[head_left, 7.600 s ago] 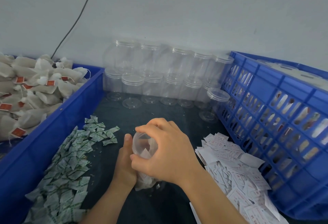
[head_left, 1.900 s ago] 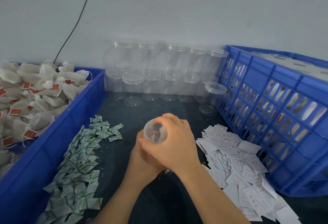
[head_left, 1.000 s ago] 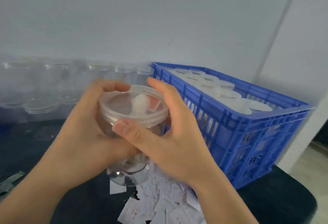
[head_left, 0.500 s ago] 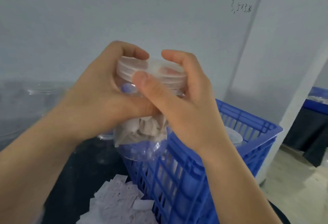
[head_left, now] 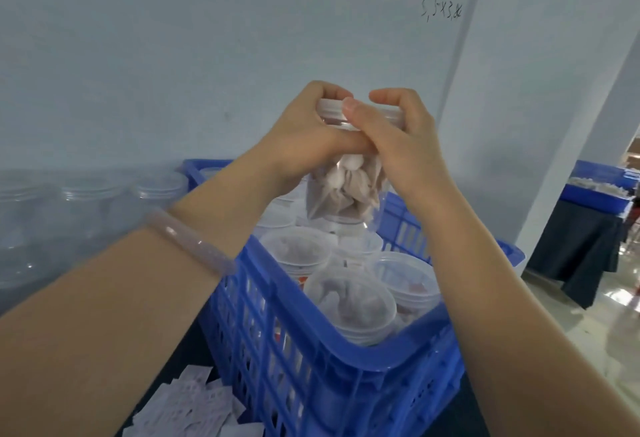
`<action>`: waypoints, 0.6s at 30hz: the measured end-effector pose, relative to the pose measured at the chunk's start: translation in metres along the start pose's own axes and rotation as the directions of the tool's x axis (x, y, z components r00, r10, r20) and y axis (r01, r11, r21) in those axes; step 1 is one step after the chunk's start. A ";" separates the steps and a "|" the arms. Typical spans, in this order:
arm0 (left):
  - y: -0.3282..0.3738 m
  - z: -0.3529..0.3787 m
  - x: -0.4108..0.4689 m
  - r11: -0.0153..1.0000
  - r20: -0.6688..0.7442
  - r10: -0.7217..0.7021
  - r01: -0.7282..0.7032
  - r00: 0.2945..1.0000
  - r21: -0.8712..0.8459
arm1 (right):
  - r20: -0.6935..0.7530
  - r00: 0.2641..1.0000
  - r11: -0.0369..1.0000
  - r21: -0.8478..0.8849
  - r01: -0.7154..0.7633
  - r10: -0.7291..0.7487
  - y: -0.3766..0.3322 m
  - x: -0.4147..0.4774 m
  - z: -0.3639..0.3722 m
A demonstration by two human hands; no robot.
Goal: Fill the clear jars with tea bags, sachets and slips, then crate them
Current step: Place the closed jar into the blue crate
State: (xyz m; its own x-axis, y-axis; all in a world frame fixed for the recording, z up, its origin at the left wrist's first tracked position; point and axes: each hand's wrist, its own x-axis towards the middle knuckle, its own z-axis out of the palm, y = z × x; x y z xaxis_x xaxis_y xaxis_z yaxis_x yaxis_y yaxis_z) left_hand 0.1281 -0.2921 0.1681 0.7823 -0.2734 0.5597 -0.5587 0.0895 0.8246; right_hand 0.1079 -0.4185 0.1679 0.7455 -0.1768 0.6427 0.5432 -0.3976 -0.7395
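Left grip [head_left: 301, 138] and right grip [head_left: 408, 152], fingers curled tight round the lid [head_left: 329, 109] and neck of one filled jar [head_left: 346, 190], hold it upright in the air over the blue crate [head_left: 346, 355]. Half a second before, the jar hung lower, in front of the crate's near wall; it is now clear above the lidded jars [head_left: 349, 305] packed inside. Fingers hide the neck and most of the lid. A bracelet [head_left: 194, 242] rings the left wrist. Empty jars [head_left: 104, 201] along the surface's far edge are blurred. Slips [head_left: 194, 405] at its near edge are cut off by the frame.
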 end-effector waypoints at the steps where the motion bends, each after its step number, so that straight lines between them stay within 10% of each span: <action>1: -0.003 0.005 0.008 1.000 0.006 -0.003 0.003 1.000 -0.014 | -0.016 1.000 1.000 0.001 0.010 -0.010 0.006 0.007 -0.004; 8: -0.033 0.035 0.062 0.998 0.040 -0.027 0.030 0.999 -0.051 | -0.070 0.998 0.997 -0.077 -0.001 -0.004 0.046 0.055 -0.025; 18: -0.092 0.042 0.096 0.785 0.182 -0.415 0.250 0.891 0.566 | -0.176 0.983 0.939 -0.325 -0.113 0.058 0.119 0.071 -0.036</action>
State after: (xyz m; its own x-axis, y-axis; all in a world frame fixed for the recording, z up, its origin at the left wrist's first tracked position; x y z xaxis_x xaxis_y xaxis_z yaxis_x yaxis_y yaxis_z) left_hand 0.2429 -0.3669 0.1419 0.8792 -0.4551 0.1412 -0.3988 -0.5407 0.7406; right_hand 0.2115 -0.5111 0.1322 0.6962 -0.3550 0.6240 0.3000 -0.6457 -0.7021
